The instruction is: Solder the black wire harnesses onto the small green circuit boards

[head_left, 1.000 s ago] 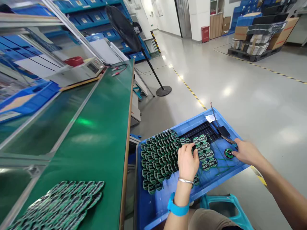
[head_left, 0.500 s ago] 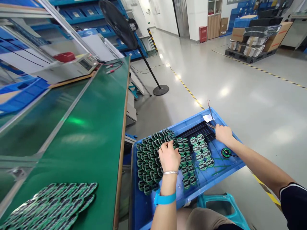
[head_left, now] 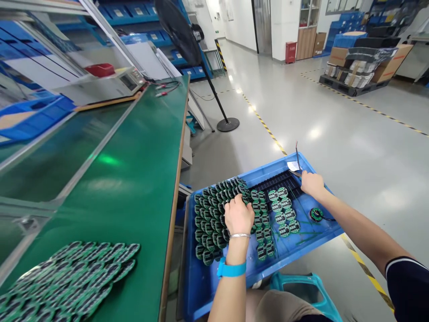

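My left hand (head_left: 239, 216) bends its fingers down over the overlapping rows of round green circuit boards (head_left: 208, 223) in the blue tray (head_left: 204, 308). Its fingertips are closed on boards there, partly hidden by the hand. My right hand (head_left: 312, 184) is wrapped round a pair of pliers (head_left: 295, 173) above the tray's far right part. A dark cable (head_left: 297, 157) with bare red wire ends rises beside the pliers; whether the hand also holds it I cannot tell. Between my hands lie two narrower groups of joined round boards (head_left: 284, 212). One single round board (head_left: 316, 214) with a black cable lies at the right.
On the green bench (head_left: 144, 170) at the left lies a large stack of the same boards (head_left: 77, 277). A black slatted piece (head_left: 276, 183) and green scraps lie in the tray. A turquoise stool (head_left: 301, 281), a floor fan (head_left: 228, 124) and a loaded pallet (head_left: 355, 85) stand around.
The whole view has shifted slightly. My left hand stays at the boards and my right hand keeps its grip on the pliers. Nothing in the tray has visibly moved.
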